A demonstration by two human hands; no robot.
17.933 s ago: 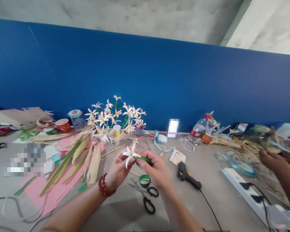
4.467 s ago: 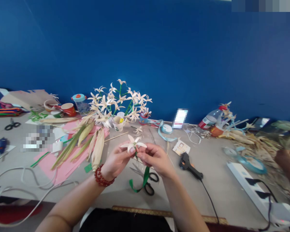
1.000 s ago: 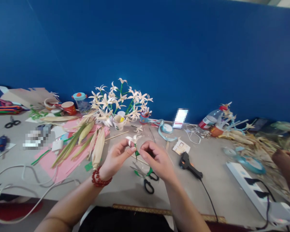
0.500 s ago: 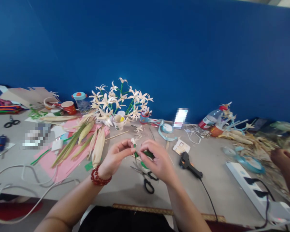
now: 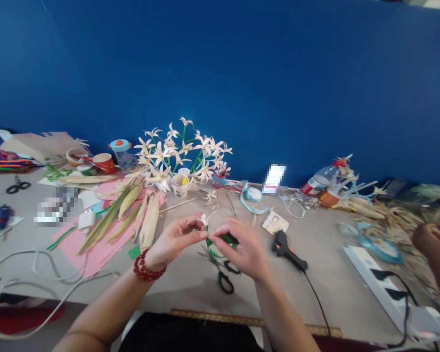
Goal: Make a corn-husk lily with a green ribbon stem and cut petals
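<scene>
My left hand [image 5: 178,239], wearing a red bead bracelet [image 5: 146,267], is closed, with thumb and finger pinching a thin flower stem topped by a small pale piece [image 5: 204,218]. Close beside it, my right hand [image 5: 245,244] is closed too. Its fingertips meet the green part of the stem, and a green strip like floral tape [image 5: 230,239] shows within its grip. The fingers hide much of the stem. Scissors with black handles [image 5: 226,282] lie on the table below my hands.
White husk flowers [image 5: 187,149] stand in cups at the back. Corn husks [image 5: 149,222] and pink paper [image 5: 77,252] lie left. To the right are a glue gun [image 5: 288,250], a power strip [image 5: 374,281] and another person's hand [image 5: 430,244].
My hands stay together at nearly the same spot. The stem with its pale tip has shifted slightly right, and my left wrist has moved a little left and down.
</scene>
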